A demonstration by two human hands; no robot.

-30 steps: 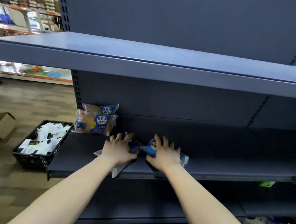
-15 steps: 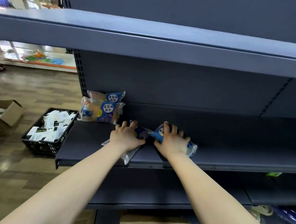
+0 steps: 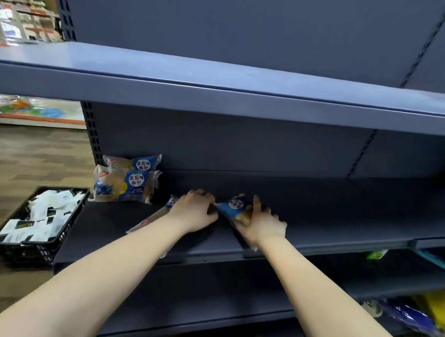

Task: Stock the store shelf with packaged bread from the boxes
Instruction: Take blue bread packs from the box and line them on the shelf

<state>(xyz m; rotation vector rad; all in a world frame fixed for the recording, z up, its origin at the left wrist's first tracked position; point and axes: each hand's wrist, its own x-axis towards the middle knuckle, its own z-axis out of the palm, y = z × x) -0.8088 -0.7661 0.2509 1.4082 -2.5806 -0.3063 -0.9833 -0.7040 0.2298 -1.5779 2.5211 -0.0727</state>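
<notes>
Bread packet [image 3: 233, 207] in blue-and-clear plastic is tipping up now, flat a moment ago. My right hand [image 3: 262, 223] curls round it on the dark grey metal shelf [image 3: 344, 216], and my left hand [image 3: 194, 211] still grips the second bread packet [image 3: 149, 219] beside it.

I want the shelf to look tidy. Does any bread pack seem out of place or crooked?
Yes. The left pack, under the left hand, lies flat and slanted on the shelf, unlike the two standing packs at the back left. The right pack, gripped by the right hand, is tilted too.
</notes>
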